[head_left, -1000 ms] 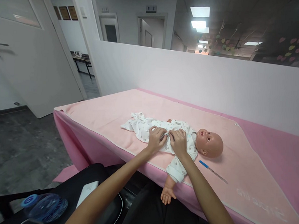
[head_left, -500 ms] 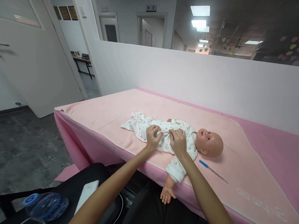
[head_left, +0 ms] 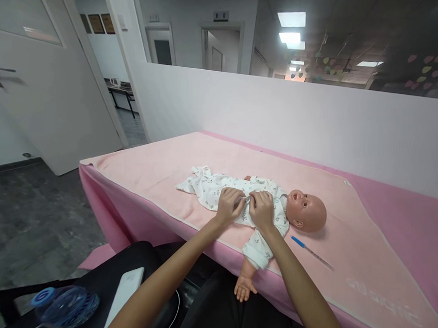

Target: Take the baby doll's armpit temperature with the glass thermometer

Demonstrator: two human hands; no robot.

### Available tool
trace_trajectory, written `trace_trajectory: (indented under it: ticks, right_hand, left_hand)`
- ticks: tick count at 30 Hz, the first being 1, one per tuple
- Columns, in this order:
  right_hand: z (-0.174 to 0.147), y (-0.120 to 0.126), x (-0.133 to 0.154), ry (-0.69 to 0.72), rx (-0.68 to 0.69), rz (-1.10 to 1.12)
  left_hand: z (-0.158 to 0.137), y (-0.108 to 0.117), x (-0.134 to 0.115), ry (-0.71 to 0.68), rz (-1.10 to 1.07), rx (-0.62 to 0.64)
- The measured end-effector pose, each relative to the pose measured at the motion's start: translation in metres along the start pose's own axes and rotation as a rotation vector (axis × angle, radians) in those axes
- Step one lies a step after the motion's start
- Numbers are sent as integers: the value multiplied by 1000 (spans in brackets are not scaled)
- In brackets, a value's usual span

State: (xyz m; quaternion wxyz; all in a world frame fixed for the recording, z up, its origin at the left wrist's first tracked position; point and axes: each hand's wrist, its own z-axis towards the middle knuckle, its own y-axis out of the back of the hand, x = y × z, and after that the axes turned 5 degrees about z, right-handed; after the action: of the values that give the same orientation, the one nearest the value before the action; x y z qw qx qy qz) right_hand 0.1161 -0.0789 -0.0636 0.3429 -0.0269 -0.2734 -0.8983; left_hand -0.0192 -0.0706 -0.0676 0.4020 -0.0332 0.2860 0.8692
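Note:
A baby doll lies on its back on a pink towel, head to the right, dressed in a white printed romper. My left hand and my right hand meet over the doll's chest, each pinching the romper's front opening. One doll arm hangs over the table's near edge. A thin thermometer with a blue tip lies on the towel just right of my right forearm.
The table has a pink cover and stands against a white partition wall. At the lower left are a black seat, a white device and a blue-capped water bottle. An open door stands at the left.
My left hand pulled slightly left along the romper half a second ago, then came back against my right hand at the chest. The doll has not moved.

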Motion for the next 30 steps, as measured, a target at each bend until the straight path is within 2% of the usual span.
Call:
trace_trajectory:
  ticks: [3,8,12,18,30]
  right_hand:
    - [0,1,1,-21,-14,-10]
    - [0,1,2,-33,-49,-39]
    - [1,1,2,-21,-47,-54]
    - [0,0,1,-34,-38,-67]
    - [0,1,0,-53,11,-142]
  left_hand:
    - [0,-2,0,8,-16,20]
    - [-1,-3,3,73,11,-90]
    - [-1,-2,3,6,62,-160]
    - [-1,-3,1,-93,115,-83]
    - [1,-6,-1,-37,156,54]
